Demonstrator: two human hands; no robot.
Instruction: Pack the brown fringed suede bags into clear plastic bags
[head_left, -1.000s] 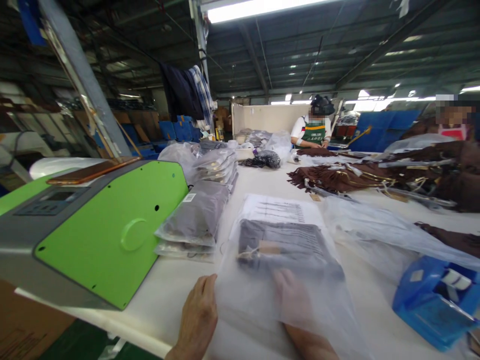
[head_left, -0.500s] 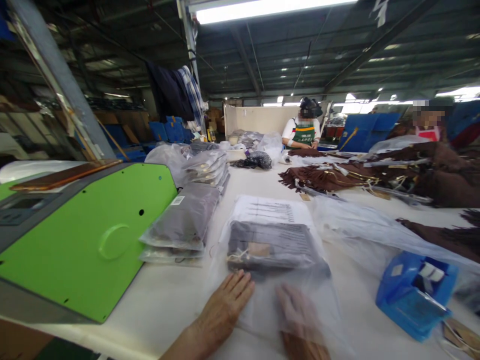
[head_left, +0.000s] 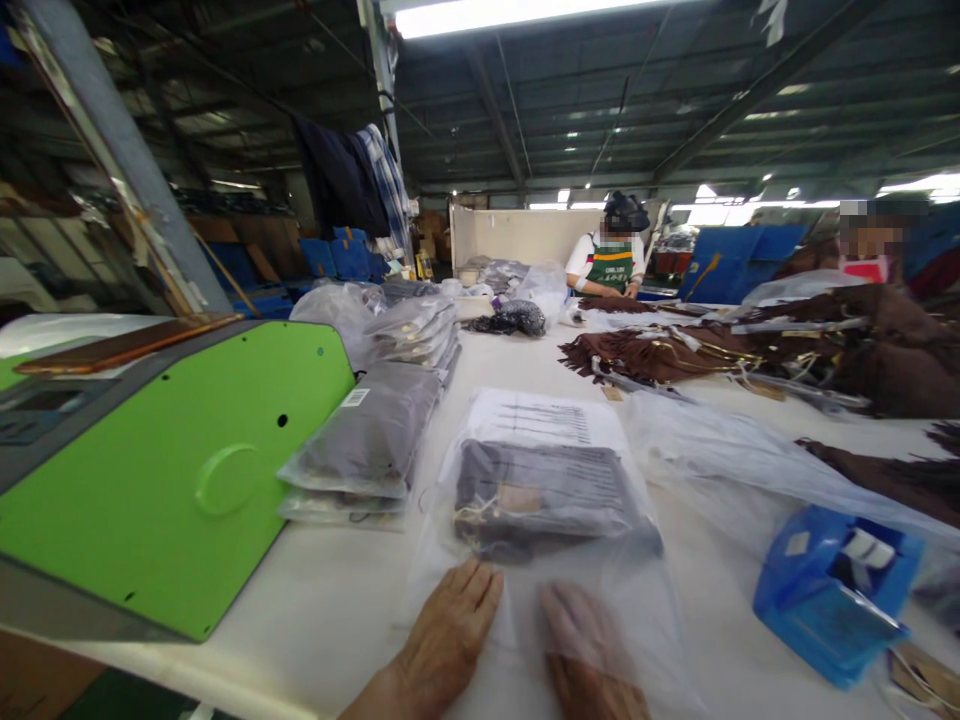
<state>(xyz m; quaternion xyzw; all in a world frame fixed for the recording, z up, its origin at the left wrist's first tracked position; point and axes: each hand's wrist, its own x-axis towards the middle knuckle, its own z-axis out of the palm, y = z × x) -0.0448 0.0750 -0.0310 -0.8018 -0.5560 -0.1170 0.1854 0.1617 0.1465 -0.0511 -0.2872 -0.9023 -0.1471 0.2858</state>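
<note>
A clear plastic bag lies flat on the white table right before me, with a folded dark grey garment and its paper tag inside. My left hand lies flat on top of the bag's near end, fingers stretched out. My right hand is inside the bag's open end, seen through the plastic, fingers out flat just short of the garment.
A green and grey machine stands at the left. Stacks of bagged grey garments lie beside it. A blue plastic box sits at the right near loose bags and brown fringed garments. Two people work at the far end.
My left hand moved from the table beside the bag onto the bag's near end. The right hand drew back a little inside the bag. The view shifted slightly.
</note>
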